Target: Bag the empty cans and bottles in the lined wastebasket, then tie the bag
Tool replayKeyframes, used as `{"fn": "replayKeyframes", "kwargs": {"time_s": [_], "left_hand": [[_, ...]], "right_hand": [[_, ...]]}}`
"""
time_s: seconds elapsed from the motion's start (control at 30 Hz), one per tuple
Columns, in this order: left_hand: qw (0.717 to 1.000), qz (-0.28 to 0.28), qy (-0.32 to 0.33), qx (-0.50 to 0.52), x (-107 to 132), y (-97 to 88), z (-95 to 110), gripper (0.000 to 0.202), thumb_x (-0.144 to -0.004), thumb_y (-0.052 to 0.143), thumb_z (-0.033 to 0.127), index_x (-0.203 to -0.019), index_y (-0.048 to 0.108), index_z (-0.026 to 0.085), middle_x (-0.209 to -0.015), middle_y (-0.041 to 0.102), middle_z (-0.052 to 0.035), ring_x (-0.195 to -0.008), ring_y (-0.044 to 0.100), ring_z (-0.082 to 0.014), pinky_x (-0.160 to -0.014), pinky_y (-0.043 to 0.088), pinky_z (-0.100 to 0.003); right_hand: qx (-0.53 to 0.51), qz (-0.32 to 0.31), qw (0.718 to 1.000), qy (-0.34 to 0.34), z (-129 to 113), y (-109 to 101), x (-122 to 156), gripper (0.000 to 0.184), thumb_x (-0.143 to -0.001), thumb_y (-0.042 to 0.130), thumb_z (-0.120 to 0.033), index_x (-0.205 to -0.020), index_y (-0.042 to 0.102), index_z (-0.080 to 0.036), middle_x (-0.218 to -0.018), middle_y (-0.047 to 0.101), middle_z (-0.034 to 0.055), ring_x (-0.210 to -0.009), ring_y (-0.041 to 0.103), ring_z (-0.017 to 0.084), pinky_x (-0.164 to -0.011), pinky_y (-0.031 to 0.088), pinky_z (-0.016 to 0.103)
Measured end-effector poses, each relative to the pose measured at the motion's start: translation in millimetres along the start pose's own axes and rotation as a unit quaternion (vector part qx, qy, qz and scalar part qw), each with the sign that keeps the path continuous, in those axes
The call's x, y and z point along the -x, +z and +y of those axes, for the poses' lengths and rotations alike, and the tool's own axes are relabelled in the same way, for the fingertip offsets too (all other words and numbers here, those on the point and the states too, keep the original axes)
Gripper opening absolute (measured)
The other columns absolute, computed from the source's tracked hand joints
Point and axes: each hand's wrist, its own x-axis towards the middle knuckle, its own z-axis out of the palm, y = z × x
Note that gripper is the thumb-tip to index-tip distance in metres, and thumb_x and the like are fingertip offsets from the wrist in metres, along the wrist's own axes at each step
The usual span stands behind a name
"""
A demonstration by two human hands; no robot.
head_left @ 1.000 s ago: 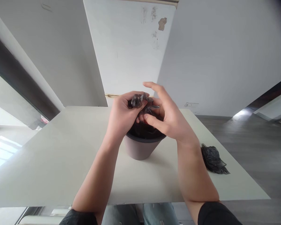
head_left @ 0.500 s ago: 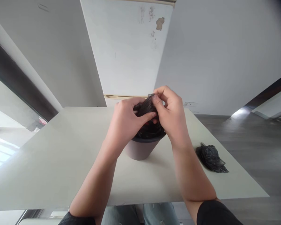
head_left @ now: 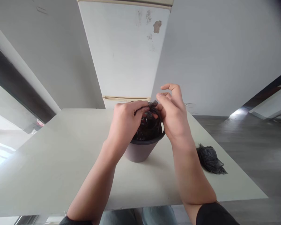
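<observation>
A grey bin (head_left: 141, 151) with a dark rim stands upright on the table, a black plastic bag (head_left: 147, 128) bunched inside its mouth. My left hand (head_left: 126, 120) is closed at the bin's far left, pinching the gathered top of the bag between thumb and fingers. Just right of it, my right hand (head_left: 175, 112) is raised over the bin's right rim, its thumb and forefinger apart with nothing between them. Its lower fingers are close to the bag; whether they touch it is partly hidden.
Another crumpled black plastic bag (head_left: 211, 160) lies on the pale table (head_left: 84, 162) near its right edge. Behind the table rises a white refrigerator (head_left: 124, 53) with a worn patch, between grey walls. Wooden flooring (head_left: 253, 150) shows at right.
My right thumb and forefinger have come off the bag's top and spread apart. My left hand has drawn the gathered plastic closer into its pinch. The bin stays in place.
</observation>
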Motion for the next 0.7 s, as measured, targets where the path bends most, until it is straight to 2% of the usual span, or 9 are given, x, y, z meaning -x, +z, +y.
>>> {"fn": "replayKeyframes", "kwargs": {"time_s": [0.1, 0.2, 0.33, 0.43, 0.5, 0.63, 0.7], "left_hand": [[0.999, -0.024, 0.004, -0.026, -1, 1.1, -1, 0.022, -0.096, 0.061, 0.023, -0.078, 0.073, 0.025, -0.074, 0.069, -0.003, -0.072, 0.065, -0.0212, -0.069, 0.05, -0.034], [0.996, -0.077, -0.02, -0.042, -1, -3.1, 3, 0.029, -0.098, 0.057, 0.023, -0.071, 0.067, 0.022, -0.067, 0.06, -0.0018, -0.062, 0.053, -0.0172, -0.06, 0.039, -0.031], [0.986, -0.136, -0.088, 0.027, -2, -13.5, 12, 0.039, -0.101, 0.055, 0.03, -0.064, 0.058, 0.02, -0.059, 0.046, 0.0009, -0.056, 0.039, -0.0132, -0.055, 0.03, -0.03], [0.977, -0.138, -0.127, 0.097, -3, -18.5, 14, 0.043, -0.102, 0.054, 0.034, -0.062, 0.055, 0.019, -0.06, 0.044, 0.0006, -0.056, 0.038, -0.0128, -0.054, 0.031, -0.03], [0.974, -0.137, -0.133, 0.121, -3, -19.3, 12, 0.045, -0.103, 0.055, 0.037, -0.062, 0.054, 0.019, -0.06, 0.043, 0.0003, -0.057, 0.039, -0.013, -0.054, 0.032, -0.03], [0.977, -0.123, -0.122, 0.126, -4, -18.8, 9, 0.049, -0.103, 0.057, 0.043, -0.061, 0.048, 0.019, -0.058, 0.041, 0.0002, -0.057, 0.042, -0.0131, -0.053, 0.037, -0.029], [0.979, -0.125, -0.114, 0.112, -5, -20.3, 9, 0.05, -0.103, 0.057, 0.046, -0.062, 0.049, 0.019, -0.059, 0.045, -0.0002, -0.058, 0.046, -0.0137, -0.054, 0.04, -0.029]], "right_hand": [[0.008, 0.003, 1.0, -0.01, 0, 0, 2, 0.027, -0.103, 0.061, -0.048, -0.125, 0.049, -0.037, -0.102, 0.053, 0.0009, -0.071, 0.059, 0.013, -0.06, 0.05, 0.03], [0.002, 0.015, 1.0, -0.008, -4, -1, 2, 0.024, -0.104, 0.058, -0.049, -0.123, 0.053, -0.035, -0.109, 0.055, 0.0027, -0.07, 0.058, 0.013, -0.058, 0.048, 0.03], [-0.019, -0.027, 0.999, 0.003, -20, -6, 3, 0.021, -0.1, 0.066, -0.05, -0.106, 0.065, -0.031, -0.1, 0.058, 0.0028, -0.069, 0.056, 0.015, -0.059, 0.049, 0.032], [0.004, -0.081, 0.997, -0.006, -33, -12, 5, 0.036, -0.099, 0.069, -0.057, -0.082, 0.069, -0.025, -0.088, 0.058, 0.0038, -0.074, 0.057, 0.018, -0.063, 0.05, 0.034], [0.041, -0.105, 0.993, -0.018, -37, -16, 7, 0.042, -0.095, 0.074, -0.059, -0.073, 0.069, -0.023, -0.087, 0.058, 0.0047, -0.077, 0.057, 0.018, -0.065, 0.05, 0.035], [0.11, -0.138, 0.983, -0.04, -36, -16, 10, 0.034, -0.084, 0.087, -0.056, -0.083, 0.076, -0.024, -0.099, 0.06, 0.0052, -0.08, 0.058, 0.019, -0.07, 0.051, 0.036], [0.132, -0.148, 0.979, -0.052, -35, -13, 10, 0.032, -0.086, 0.086, -0.054, -0.085, 0.075, -0.024, -0.103, 0.061, 0.0054, -0.082, 0.058, 0.019, -0.071, 0.052, 0.036]]}}
